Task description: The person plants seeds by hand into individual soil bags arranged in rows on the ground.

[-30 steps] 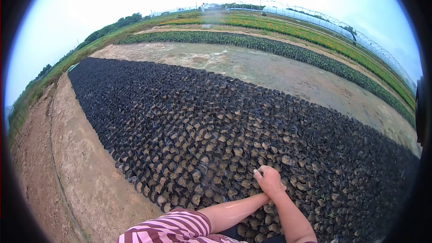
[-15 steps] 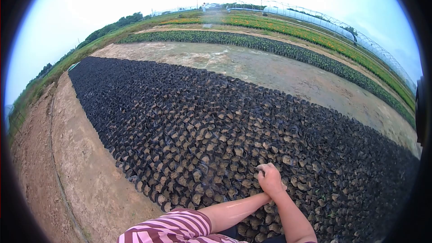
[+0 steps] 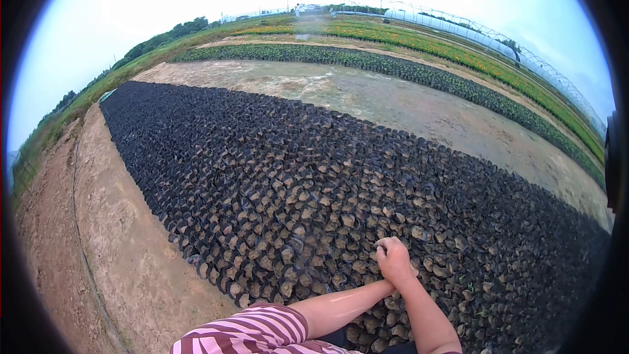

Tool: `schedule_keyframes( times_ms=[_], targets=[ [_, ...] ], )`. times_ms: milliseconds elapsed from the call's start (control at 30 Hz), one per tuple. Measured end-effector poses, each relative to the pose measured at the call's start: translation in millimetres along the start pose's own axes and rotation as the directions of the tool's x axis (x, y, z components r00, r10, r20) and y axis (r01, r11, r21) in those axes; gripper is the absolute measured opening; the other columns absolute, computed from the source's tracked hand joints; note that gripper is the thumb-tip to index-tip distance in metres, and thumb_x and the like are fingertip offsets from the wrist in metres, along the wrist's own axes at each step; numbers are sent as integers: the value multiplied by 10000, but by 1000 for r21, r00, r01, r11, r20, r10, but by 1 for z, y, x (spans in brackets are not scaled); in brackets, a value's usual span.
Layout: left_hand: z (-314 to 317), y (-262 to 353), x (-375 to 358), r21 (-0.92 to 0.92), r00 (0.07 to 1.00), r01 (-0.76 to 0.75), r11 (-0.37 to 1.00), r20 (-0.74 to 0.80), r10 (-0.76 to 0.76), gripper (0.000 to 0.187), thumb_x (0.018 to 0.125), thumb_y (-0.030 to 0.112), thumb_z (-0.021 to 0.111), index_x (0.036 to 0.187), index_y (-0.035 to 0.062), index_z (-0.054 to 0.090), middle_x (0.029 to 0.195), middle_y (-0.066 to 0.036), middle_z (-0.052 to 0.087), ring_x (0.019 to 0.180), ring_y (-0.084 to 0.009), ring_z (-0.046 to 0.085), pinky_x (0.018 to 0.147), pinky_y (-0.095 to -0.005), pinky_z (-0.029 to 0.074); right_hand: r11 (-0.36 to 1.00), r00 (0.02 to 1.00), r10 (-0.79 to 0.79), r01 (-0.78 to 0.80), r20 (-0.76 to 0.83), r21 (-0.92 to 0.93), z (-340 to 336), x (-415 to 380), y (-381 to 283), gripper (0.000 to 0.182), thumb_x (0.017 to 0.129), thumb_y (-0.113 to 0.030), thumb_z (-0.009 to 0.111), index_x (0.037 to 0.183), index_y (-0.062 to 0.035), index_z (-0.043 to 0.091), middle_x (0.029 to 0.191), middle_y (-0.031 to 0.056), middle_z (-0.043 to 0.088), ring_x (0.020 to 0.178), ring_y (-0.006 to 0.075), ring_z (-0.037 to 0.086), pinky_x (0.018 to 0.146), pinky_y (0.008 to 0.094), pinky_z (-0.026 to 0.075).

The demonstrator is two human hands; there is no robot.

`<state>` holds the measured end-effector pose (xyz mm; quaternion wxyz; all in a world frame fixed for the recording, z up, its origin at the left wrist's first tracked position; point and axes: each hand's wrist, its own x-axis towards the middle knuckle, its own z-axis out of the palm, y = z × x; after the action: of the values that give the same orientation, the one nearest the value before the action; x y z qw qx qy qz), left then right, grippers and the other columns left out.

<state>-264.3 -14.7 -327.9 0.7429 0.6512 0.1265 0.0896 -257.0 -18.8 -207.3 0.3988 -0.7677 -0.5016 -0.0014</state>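
My right hand is curled closed above the black nursery bags, which are filled with brown soil and packed side by side. Its fingers are bent inward, and I cannot see whether anything is in them. My left forearm, below a striped pink-and-maroon sleeve, reaches across to the right wrist. The two arms cross there, so my left hand is mostly hidden behind the right wrist and its fingers cannot be made out. A few small green sprouts show among the bags at the right.
A bare dirt path with a thin dark hose runs along the left. Beyond the bags lies a damp earth strip, then a row of green plants, orange flowers and greenhouse frames.
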Motion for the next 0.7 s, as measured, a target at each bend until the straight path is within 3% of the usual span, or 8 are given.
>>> schedule_keyframes(
  times_ms=[700],
  targets=[
    [-7,4,-5,15,1000,-26,1000,-16,26,148,896,168,603,845,96,485,826,16,473,749,-103,429,651,-315,366,1000,1000,-28,28,-11,-1,-1,1,-5,87,842,-77,630,892,-15,662,893,182,639,881,375,620,795,452,500]
  ],
)
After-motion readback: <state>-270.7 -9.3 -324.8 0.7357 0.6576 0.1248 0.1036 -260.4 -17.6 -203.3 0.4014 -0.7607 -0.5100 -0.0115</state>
